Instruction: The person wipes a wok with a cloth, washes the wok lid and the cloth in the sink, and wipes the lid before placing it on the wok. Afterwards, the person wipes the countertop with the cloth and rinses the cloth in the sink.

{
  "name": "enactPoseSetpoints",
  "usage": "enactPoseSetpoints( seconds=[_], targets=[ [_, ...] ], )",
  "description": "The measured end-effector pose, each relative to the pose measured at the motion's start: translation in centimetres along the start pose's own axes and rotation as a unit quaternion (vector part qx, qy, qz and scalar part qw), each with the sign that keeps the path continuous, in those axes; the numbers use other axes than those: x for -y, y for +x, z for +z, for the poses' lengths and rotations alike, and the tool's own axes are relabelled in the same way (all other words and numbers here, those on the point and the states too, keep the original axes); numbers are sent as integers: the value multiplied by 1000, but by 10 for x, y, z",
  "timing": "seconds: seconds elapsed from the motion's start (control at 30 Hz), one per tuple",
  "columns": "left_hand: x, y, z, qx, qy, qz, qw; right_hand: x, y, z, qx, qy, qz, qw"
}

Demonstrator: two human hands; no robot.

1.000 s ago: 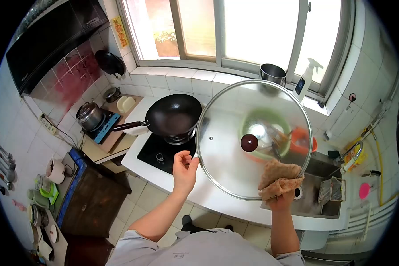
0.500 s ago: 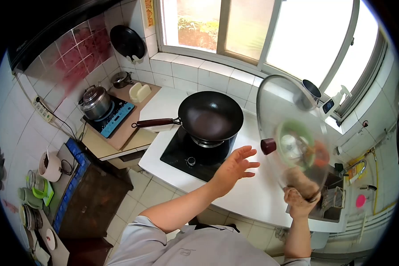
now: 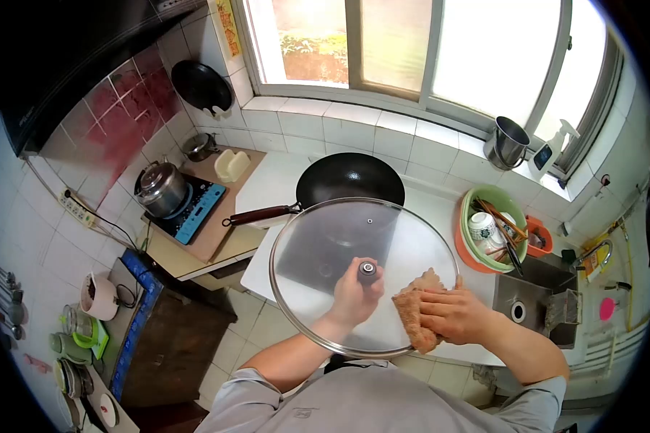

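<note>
A large round glass pot lid with a metal rim is held out in front of my body, over the front of the counter. Seen through the glass, my left hand is closed around its dark knob from the far side. My right hand presses a crumpled brown cloth onto the right part of the lid. Just behind the lid sits a black wok, its dark handle pointing left. The lid partly covers my view of the wok's front and the cooktop beneath.
Bowls and chopsticks fill a green basin at the right, beside the sink. A kettle stands on an induction cooker at the left. A metal cup and spray bottle rest on the windowsill.
The lid has swung from upright at the right to in front of me. My left hand has taken its knob. My right hand now holds the cloth against the glass.
</note>
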State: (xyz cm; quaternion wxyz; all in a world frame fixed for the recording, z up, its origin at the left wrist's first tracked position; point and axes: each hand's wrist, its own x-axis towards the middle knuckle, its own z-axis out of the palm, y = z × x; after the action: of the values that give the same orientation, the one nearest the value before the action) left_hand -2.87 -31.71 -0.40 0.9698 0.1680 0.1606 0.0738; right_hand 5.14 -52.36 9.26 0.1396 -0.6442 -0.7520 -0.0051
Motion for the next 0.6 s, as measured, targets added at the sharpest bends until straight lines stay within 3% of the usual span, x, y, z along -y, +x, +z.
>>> enactPoseSetpoints(
  seconds=[0.23, 0.3, 0.47, 0.6],
  targets=[
    [-15, 16, 20, -17, -2, 42, 999, -21, 4, -41, 131, 159, 15, 978],
    [-12, 19, 24, -32, 20, 27, 999, -48, -10, -40, 126, 86, 60, 987],
    [8, 27, 33, -11, 49, -2, 999, -99, 2, -16, -11, -118, 186, 975],
    [21, 30, 47, -39, 74, -27, 996, -117, 45, -10, -150, -81, 228, 959]
  ],
)
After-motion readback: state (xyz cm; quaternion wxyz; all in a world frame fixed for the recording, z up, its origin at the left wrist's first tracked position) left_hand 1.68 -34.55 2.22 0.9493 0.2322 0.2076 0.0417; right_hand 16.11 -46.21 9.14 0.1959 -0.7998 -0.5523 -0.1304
